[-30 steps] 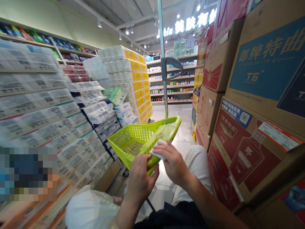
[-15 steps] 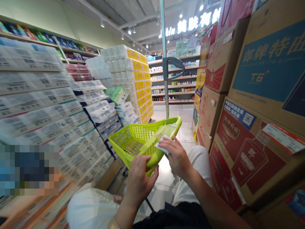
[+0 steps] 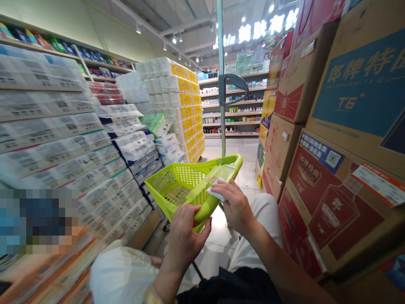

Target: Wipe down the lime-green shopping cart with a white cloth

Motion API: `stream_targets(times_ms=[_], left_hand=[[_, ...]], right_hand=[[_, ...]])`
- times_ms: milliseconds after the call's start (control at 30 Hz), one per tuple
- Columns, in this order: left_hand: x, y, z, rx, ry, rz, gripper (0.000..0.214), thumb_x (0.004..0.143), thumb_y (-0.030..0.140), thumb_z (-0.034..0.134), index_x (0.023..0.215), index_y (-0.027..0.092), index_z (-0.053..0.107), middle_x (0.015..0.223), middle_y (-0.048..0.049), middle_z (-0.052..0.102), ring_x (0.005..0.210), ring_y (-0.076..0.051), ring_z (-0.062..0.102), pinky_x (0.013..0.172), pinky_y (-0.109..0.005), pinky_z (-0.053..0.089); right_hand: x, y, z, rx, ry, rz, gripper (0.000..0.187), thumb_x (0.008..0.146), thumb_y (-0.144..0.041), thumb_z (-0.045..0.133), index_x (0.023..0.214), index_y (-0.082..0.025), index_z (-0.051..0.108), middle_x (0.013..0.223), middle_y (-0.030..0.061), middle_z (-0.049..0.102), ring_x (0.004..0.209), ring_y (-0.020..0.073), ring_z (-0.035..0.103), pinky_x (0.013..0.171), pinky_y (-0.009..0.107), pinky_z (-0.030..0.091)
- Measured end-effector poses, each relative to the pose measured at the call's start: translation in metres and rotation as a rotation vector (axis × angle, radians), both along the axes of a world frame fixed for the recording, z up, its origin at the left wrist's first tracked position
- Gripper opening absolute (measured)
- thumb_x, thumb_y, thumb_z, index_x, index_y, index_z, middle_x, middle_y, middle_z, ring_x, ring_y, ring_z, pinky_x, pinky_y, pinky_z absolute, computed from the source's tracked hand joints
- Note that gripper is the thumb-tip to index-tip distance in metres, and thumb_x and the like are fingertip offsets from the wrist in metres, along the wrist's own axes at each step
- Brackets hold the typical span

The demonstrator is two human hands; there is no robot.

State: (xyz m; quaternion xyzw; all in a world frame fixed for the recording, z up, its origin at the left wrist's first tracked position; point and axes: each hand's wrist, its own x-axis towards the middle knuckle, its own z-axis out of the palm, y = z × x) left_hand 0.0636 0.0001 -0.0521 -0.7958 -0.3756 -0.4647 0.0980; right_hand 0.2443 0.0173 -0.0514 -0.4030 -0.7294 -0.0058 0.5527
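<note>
Film-wrapped packs [image 3: 50,105] stack up at frame left. At centre, the curled left hand [image 3: 186,230] grips the rounded rim of a perforated lime-green plastic basket [image 3: 207,211]; the half-closed right hand [image 3: 236,207] holds a thin white cloth [image 3: 219,186] against it. Cardboard cartons [image 3: 311,196] fill frame right.

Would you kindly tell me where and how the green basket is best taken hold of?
I'd take the green basket by its near rim, coming from the person's side, fingers over the top and thumb beneath. That edge looks thick and rounded and faces the person. The left hand grips one stretch; the right hand holds a white cloth farther along.
</note>
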Motion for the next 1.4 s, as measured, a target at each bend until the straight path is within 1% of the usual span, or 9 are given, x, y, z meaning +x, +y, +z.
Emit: stream_targets(times_ms=[100,267,500,700,900,1067,1133,1267,1400], left_hand=[[0.001,0.0,0.001,0.013,-0.005,-0.004,0.019,0.083,0.03,0.065,0.095,0.021,0.053,0.08,-0.0014,0.06,0.073,-0.018,0.058,0.067,-0.032,0.05],[0.0,0.0,0.001,0.009,0.004,0.007,0.018,0.084,0.03,0.063,0.095,0.021,0.053,0.081,-0.0019,0.06,0.074,-0.018,0.057,0.068,-0.032,0.05],[-0.003,0.0,-0.001,0.048,0.001,-0.006,0.016,0.085,0.027,0.064,0.095,0.02,0.053,0.079,-0.0012,0.059,0.073,-0.017,0.056,0.067,-0.03,0.049],[-0.008,0.0,0.002,0.077,-0.014,-0.024,0.01,0.087,0.024,0.057,0.096,0.02,0.054,0.08,-0.002,0.06,0.076,-0.018,0.057,0.07,-0.031,0.049],[-0.016,0.0,0.004,0.083,-0.033,-0.027,0.005,0.088,0.02,0.053,0.092,0.019,0.055,0.078,-0.0021,0.059,0.073,-0.017,0.056,0.067,-0.03,0.047],[-0.028,0.001,0.002,0.094,-0.059,-0.053,0.012,0.088,0.015,0.048,0.094,0.019,0.058,0.081,-0.0026,0.061,0.076,-0.017,0.059,0.069,-0.03,0.048],[-0.031,0.003,0.0,0.101,-0.083,-0.056,0.013,0.088,0.014,0.047,0.093,0.019,0.058,0.08,-0.0023,0.062,0.076,-0.017,0.059,0.07,-0.03,0.048],[-0.036,0.006,-0.002,0.116,-0.13,-0.055,0.014,0.087,0.014,0.047,0.09,0.02,0.059,0.078,-0.0008,0.061,0.073,-0.016,0.059,0.069,-0.029,0.048],[-0.04,0.009,-0.004,0.098,-0.162,-0.051,0.013,0.088,0.016,0.047,0.087,0.021,0.06,0.077,-0.0006,0.061,0.071,-0.015,0.059,0.067,-0.029,0.048]], right_hand=[[-0.004,-0.001,0.002,-0.014,-0.062,0.073,0.045,0.083,0.0,0.042,0.108,-0.026,0.07,0.113,0.0029,0.074,0.119,0.019,0.063,0.116,0.046,0.032],[0.002,0.004,0.005,-0.029,0.013,-0.05,0.045,0.085,-0.001,0.041,0.109,-0.025,0.07,0.117,0.0044,0.073,0.12,0.021,0.062,0.116,0.049,0.03],[-0.005,0.006,0.011,-0.096,-0.06,0.059,0.046,0.08,0.002,0.043,0.105,-0.026,0.071,0.113,0.0025,0.074,0.117,0.0194,0.063,0.119,0.05,0.024],[0.01,0.035,0.028,-0.212,-0.007,-0.132,0.041,0.081,0.0,0.043,0.1,-0.023,0.071,0.109,0.0049,0.075,0.11,0.022,0.066,0.117,0.053,0.023],[-0.006,0.037,0.056,-0.327,-0.328,-0.001,0.043,0.078,0.002,0.046,0.1,-0.024,0.072,0.106,0.0015,0.076,0.105,0.0196,0.067,0.12,0.052,0.013],[0.008,0.063,0.073,-0.482,-0.425,-0.132,0.039,0.076,0.002,0.051,0.1,-0.02,0.074,0.108,0.0056,0.076,0.106,0.0244,0.066,0.117,0.052,0.019],[0.01,0.07,0.075,-0.498,-0.427,-0.152,0.04,0.075,0.003,0.051,0.101,-0.018,0.074,0.105,0.0072,0.076,0.102,0.0234,0.066,0.114,0.046,0.028],[-0.006,0.067,0.074,-0.51,-0.476,-0.036,0.041,0.075,-0.001,0.056,0.109,-0.019,0.072,0.094,0.003,0.076,0.086,0.0162,0.067,0.089,0.023,0.046],[-0.012,0.067,0.077,-0.529,-0.505,0.028,0.045,0.075,-0.001,0.056,0.111,-0.022,0.071,0.092,0.0011,0.075,0.083,0.0152,0.067,0.077,0.019,0.047]])
